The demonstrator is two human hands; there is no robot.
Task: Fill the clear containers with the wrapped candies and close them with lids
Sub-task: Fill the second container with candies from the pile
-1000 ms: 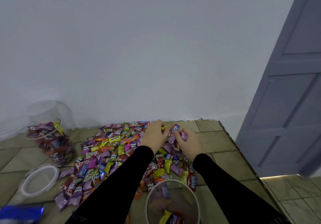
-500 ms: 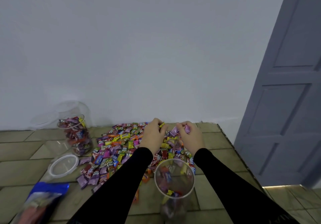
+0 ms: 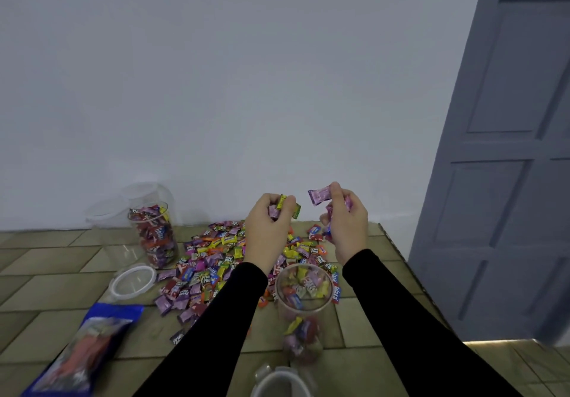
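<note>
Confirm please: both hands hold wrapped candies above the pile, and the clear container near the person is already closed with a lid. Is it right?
Not quite. In the head view the near container is open, without a lid. The rest holds: left hand and right hand hold candies above the pile.

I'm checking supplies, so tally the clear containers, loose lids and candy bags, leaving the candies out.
Clear containers: 4 — near open one, full one, two empty behind
Loose lids: 2
Candy bags: 1
Total: 7
</note>
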